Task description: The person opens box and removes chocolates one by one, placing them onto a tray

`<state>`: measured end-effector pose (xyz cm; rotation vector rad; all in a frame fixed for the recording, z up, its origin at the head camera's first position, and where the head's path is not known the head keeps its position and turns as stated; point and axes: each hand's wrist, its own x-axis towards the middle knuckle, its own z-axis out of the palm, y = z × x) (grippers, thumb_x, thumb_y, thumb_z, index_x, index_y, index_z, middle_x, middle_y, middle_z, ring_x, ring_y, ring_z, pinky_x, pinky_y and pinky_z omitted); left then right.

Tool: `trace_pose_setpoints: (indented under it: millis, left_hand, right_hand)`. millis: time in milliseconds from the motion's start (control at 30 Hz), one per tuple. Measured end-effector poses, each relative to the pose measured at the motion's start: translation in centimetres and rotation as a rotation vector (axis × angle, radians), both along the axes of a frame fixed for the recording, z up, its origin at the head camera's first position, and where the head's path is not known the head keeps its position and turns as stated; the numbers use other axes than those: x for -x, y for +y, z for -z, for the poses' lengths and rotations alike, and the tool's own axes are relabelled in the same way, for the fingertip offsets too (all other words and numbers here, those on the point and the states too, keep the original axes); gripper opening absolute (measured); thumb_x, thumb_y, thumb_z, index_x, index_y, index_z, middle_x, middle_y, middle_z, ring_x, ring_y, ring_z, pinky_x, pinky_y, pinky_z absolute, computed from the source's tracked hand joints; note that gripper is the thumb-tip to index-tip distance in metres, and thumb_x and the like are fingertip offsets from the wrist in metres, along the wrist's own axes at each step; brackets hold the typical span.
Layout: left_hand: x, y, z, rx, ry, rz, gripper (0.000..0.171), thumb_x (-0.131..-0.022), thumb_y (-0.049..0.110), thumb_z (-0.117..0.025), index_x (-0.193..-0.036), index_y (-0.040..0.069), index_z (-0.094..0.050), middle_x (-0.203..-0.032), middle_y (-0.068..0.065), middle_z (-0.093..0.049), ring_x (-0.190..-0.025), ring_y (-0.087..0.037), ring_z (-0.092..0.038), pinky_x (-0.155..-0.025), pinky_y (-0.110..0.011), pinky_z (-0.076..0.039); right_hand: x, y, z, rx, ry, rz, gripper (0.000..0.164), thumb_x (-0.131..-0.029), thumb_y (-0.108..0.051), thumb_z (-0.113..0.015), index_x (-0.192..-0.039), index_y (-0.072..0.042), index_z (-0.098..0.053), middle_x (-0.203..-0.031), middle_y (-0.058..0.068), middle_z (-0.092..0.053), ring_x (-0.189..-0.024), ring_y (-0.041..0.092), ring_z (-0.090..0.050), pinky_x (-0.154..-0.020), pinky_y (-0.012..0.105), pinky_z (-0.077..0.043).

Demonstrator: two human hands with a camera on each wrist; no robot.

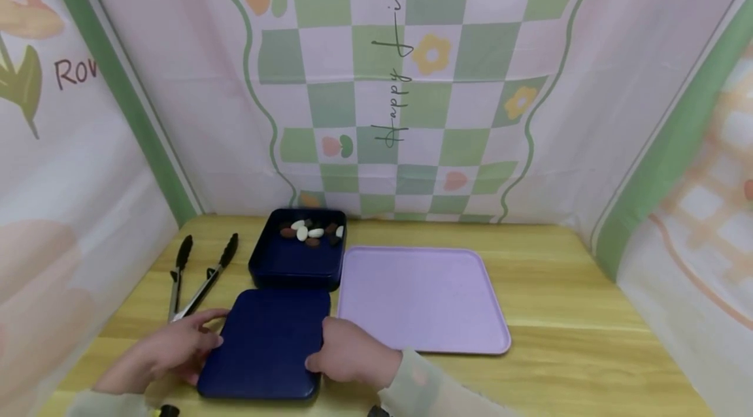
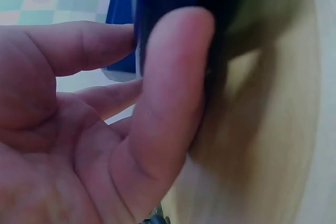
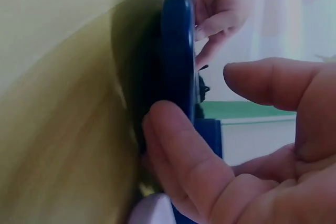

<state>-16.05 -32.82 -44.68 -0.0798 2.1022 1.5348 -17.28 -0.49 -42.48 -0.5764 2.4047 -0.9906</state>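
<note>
A flat navy lid [image 1: 267,342] lies between the two hands in front of a matching open box [image 1: 297,266]. The left hand [image 1: 179,345] holds its left edge; in the left wrist view a finger [image 2: 176,82] presses along the dark rim. On the opposite edge is the right hand [image 1: 353,351], with its fingers [image 3: 181,145] against the lid's rim and underside in the right wrist view. There the thumb [image 3: 262,80] stands a little off the top face. A shadowed gap shows between lid and table. White, brown and dark pebble-like pieces [image 1: 302,233] sit in the box's far part.
Black-tipped metal tongs [image 1: 206,286] lie spread on the left of the wooden table [image 1: 565,319]. A lilac tray [image 1: 418,299] is right of the box and lid. Patterned cloth [image 1: 412,110] hangs behind and at both sides.
</note>
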Motion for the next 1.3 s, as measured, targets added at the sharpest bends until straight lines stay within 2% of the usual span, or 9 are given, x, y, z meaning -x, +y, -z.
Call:
trace_pose_setpoints:
  millis: [100, 133, 267, 367, 600, 767, 900, 1100, 1300]
  left_hand:
    - [0.1, 0.3, 0.2, 0.029, 0.009, -0.015, 0.068, -0.097, 0.01, -0.061, -0.153, -0.003, -0.025, -0.086, -0.016, -0.059, -0.057, -0.021, -0.057, -0.05, -0.04, -0.055]
    - [0.2, 0.4, 0.2, 0.047, 0.015, -0.023, 0.067, -0.097, 0.01, -0.061, -0.153, -0.003, -0.026, -0.086, -0.015, -0.058, -0.058, -0.022, -0.057, -0.05, -0.04, -0.055]
    - [0.4, 1.0, 0.1, 0.137, 0.043, -0.051, 0.064, -0.095, 0.006, -0.061, -0.151, -0.001, -0.031, -0.091, -0.016, -0.058, -0.058, -0.025, -0.06, -0.049, -0.041, -0.055]
    - [0.5, 1.6, -0.2, 0.199, 0.053, -0.071, 0.061, -0.095, 0.003, -0.06, -0.151, 0.0, -0.034, -0.091, -0.016, -0.058, -0.057, -0.027, -0.06, -0.048, -0.043, -0.055]
    - [0.3, 2.9, -0.9, 0.316, 0.092, -0.091, 0.057, -0.095, 0.0, -0.059, -0.149, 0.0, -0.04, -0.078, -0.012, -0.054, -0.052, -0.022, -0.053, -0.045, -0.038, -0.051]
    - [0.1, 3.4, -0.8, 0.416, 0.178, -0.102, 0.055, -0.092, -0.001, -0.062, -0.144, 0.0, -0.046, -0.062, -0.006, -0.048, -0.047, -0.017, -0.046, -0.042, -0.036, -0.049]
    - [0.0, 3.5, -0.6, 0.453, 0.207, -0.098, 0.055, -0.091, 0.0, -0.064, -0.144, -0.001, -0.046, -0.056, -0.004, -0.045, -0.045, -0.017, -0.046, -0.042, -0.037, -0.049]
    - [0.2, 3.6, -0.5, 0.473, 0.222, -0.073, 0.054, -0.092, 0.001, -0.064, -0.143, -0.003, -0.047, -0.056, -0.004, -0.047, -0.045, -0.016, -0.045, -0.043, -0.034, -0.046]
    - [0.2, 3.6, -0.6, 0.447, 0.164, -0.083, 0.055, -0.093, 0.0, -0.062, -0.146, -0.001, -0.044, -0.058, -0.003, -0.044, -0.045, -0.016, -0.042, -0.044, -0.035, -0.047]
  right_hand:
    - [-0.4, 0.0, -0.5, -0.154, 0.091, -0.069, 0.053, -0.085, -0.027, -0.077, -0.123, 0.005, -0.062, -0.112, 0.01, -0.067, -0.097, 0.016, -0.061, -0.084, 0.032, -0.051]
    - [-0.5, -0.1, -0.6, -0.176, 0.104, -0.093, 0.048, -0.085, -0.028, -0.077, -0.119, 0.003, -0.065, -0.108, 0.008, -0.068, -0.094, 0.016, -0.062, -0.082, 0.031, -0.051]
    - [-0.9, 0.0, -1.0, -0.18, 0.139, -0.172, 0.028, -0.085, -0.026, -0.076, -0.1, -0.004, -0.069, -0.085, 0.001, -0.065, -0.078, 0.011, -0.06, -0.072, 0.028, -0.051]
    - [-1.1, 0.0, -1.2, -0.185, 0.175, -0.212, 0.024, -0.085, -0.026, -0.076, -0.095, -0.006, -0.069, -0.079, -0.001, -0.063, -0.075, 0.01, -0.06, -0.071, 0.026, -0.051]
    - [-1.5, 0.1, -1.3, -0.23, 0.216, -0.228, 0.029, -0.085, -0.031, -0.077, -0.099, -0.005, -0.071, -0.087, 0.001, -0.066, -0.086, 0.013, -0.062, -0.078, 0.026, -0.051]
    - [-1.6, 0.5, -1.4, -0.248, 0.217, -0.218, 0.051, -0.087, -0.038, -0.075, -0.125, -0.006, -0.067, -0.117, 0.003, -0.066, -0.111, 0.016, -0.059, -0.093, 0.028, -0.048]
    - [-1.4, 2.4, -2.3, -0.223, 0.253, -0.142, 0.064, -0.088, -0.043, -0.073, -0.14, -0.01, -0.057, -0.136, 0.004, -0.057, -0.126, 0.02, -0.051, -0.102, 0.035, -0.044]
    - [0.2, 8.6, -2.7, -0.176, 0.379, 0.038, 0.061, -0.087, -0.032, -0.073, -0.139, -0.006, -0.055, -0.135, 0.018, -0.055, -0.124, 0.034, -0.052, -0.103, 0.05, -0.042]
    - [1.9, 16.2, -1.9, -0.284, 0.459, 0.255, 0.068, -0.084, -0.03, -0.077, -0.141, -0.002, -0.053, -0.136, 0.03, -0.05, -0.125, 0.047, -0.048, -0.102, 0.06, -0.039]
